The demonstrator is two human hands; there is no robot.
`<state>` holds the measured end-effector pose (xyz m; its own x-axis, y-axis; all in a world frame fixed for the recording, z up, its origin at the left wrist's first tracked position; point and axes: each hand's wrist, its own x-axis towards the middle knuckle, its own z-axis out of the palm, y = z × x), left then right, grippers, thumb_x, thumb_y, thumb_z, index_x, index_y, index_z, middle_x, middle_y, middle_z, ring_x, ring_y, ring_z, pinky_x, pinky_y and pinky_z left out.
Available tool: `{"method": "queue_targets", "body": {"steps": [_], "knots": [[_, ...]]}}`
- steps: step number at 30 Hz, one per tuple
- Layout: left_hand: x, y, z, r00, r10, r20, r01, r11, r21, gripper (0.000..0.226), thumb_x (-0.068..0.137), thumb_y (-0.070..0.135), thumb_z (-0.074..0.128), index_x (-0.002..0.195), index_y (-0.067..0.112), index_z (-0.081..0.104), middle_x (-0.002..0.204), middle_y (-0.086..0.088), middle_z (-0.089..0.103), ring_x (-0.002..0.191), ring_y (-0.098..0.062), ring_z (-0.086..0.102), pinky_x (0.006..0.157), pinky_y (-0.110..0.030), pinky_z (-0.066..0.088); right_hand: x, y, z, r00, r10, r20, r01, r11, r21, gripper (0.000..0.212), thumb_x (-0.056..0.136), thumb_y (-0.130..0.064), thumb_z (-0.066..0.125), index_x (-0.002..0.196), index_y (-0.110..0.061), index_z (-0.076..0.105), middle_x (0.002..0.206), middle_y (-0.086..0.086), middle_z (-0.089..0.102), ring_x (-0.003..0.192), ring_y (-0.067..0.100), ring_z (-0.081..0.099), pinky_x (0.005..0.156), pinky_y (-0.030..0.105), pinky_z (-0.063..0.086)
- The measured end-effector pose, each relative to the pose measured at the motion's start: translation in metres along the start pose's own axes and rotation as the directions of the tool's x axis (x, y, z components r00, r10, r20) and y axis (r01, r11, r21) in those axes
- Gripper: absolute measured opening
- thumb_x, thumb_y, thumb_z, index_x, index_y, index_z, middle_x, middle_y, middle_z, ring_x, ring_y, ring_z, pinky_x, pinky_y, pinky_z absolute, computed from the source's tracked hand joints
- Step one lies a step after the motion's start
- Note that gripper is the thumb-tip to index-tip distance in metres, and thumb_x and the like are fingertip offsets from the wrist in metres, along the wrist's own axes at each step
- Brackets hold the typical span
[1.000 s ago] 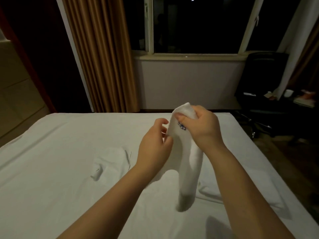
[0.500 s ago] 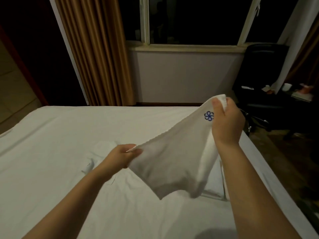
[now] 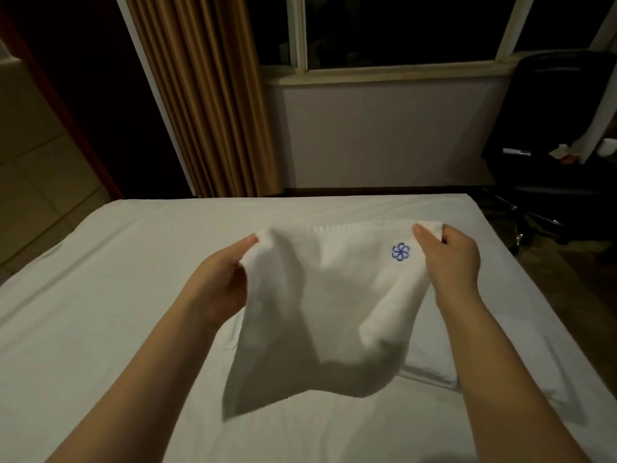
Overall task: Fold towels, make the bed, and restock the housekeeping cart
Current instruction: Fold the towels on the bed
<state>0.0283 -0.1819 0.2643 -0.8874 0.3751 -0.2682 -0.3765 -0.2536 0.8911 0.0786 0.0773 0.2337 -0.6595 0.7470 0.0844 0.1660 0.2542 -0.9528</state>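
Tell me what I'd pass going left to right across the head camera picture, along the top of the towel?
left hand → white towel → blue flower mark → right hand → black chair

White towel (image 3: 317, 312) between both hands (image 3: 220, 285) (image 3: 450, 259)

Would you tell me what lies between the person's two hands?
In the head view, the small white terry towel with a blue flower emblem spans from the left hand to the right hand, each pinching a top corner.
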Motion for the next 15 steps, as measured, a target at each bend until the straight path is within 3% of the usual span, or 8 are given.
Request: {"method": "queue_targets", "body": {"steps": [2,4,6,8,11,15], "knots": [[0.002,-0.005,0.017,0.999,0.036,-0.018,-0.035,0.998,0.042,0.014,0.087,0.013,0.054,0.089,0.004,0.065,0.078,-0.010,0.058,0.067,-0.019,0.055,0.057,-0.026,0.049,-0.012,-0.009,0.010,0.995,-0.082,0.052,0.081,0.997,0.018,0.021,0.088,-0.020,0.063,0.077,-0.002,0.063,0.076,0.015,0.065,0.073,0.020,0.055,0.069,0.031,0.045],[0.001,-0.011,0.037,0.996,0.072,-0.045,-0.067,0.992,0.110,0.014,0.091,0.007,0.051,0.094,0.002,0.064,0.082,-0.015,0.054,0.065,-0.018,0.052,0.061,-0.026,0.044,-0.036,-0.023,0.020,0.970,-0.199,0.140,0.194,0.980,0.048,0.011,0.091,-0.019,0.060,0.081,-0.019,0.065,0.076,-0.005,0.066,0.074,0.010,0.059,0.072,0.025,0.048],[-0.003,-0.018,0.057,0.992,0.126,-0.001,-0.123,0.967,0.224,0.019,0.094,0.006,0.048,0.098,0.000,0.065,0.088,-0.019,0.058,0.074,-0.025,0.056,0.071,-0.030,0.047,-0.067,-0.035,0.030,0.919,-0.330,0.217,0.328,0.944,0.044,0.012,0.094,-0.025,0.057,0.085,-0.029,0.063,0.077,-0.020,0.062,0.072,-0.003,0.059,0.065,0.007,0.046],[-0.010,-0.025,0.074,0.979,0.200,0.045,-0.204,0.916,0.346,0.027,0.099,0.014,0.043,0.095,0.009,0.070,0.086,-0.008,0.070,0.080,-0.021,0.067,0.076,-0.027,0.054,-0.089,-0.038,0.038,0.860,-0.469,0.198,0.474,0.880,0.028,0.020,0.094,-0.035,0.051,0.099,-0.026,0.068,0.088,-0.016,0.067,0.074,-0.009,0.059,0.067,-0.002,0.044],[-0.018,-0.020,0.085,0.953,0.302,0.033,-0.294,0.885,0.360,0.032,0.100,0.020,0.043,0.084,0.026,0.070,0.080,0.006,0.073,0.079,-0.009,0.070,0.067,-0.016,0.053,-0.091,-0.036,0.044,0.800,-0.593,0.091,0.596,0.803,-0.003,0.039,0.092,-0.041,0.044,0.112,-0.017,0.069,0.101,-0.004,0.072,0.086,-0.001,0.060,0.079,0.007,0.045],[-0.021,-0.004,0.085,0.955,0.293,0.049,-0.294,0.905,0.308,0.027,0.097,0.016,0.046,0.087,0.023,0.070,0.081,0.004,0.074,0.079,-0.011,0.071,0.064,-0.016,0.053,-0.086,-0.037,0.042,0.735,-0.674,0.074,0.676,0.737,-0.008,0.029,0.093,-0.044,0.049,0.110,-0.025,0.063,0.097,-0.004,0.071,0.080,0.001,0.060,0.075,0.012,0.050]]}}
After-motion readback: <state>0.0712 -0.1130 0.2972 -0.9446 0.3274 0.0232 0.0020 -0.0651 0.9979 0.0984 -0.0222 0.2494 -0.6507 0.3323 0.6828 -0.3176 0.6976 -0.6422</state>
